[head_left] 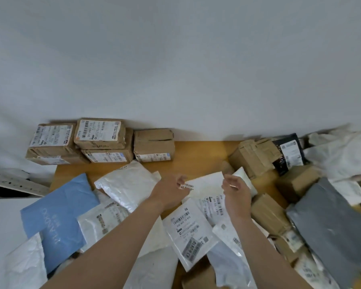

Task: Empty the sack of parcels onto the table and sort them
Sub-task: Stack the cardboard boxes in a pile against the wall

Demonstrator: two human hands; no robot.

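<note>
Probably light, floppy and slick, the white mailer point(206, 181) between my fingers point(180, 180) wants a hold at both edges; my left hand point(171, 192) curls at one, grip unclear, and my right hand point(236, 191) is loosely spread.

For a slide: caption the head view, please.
Over scattered mailers, left hand and right hand reach across a wooden table, boxes stacked behind.

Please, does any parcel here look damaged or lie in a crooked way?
Yes. The brown box at the back, right of the neat stack, looks crumpled, its top creased and sagging. On the right, a cardboard box lies tilted in a loose heap, a black bag against it. Nothing looks spilled.
</note>
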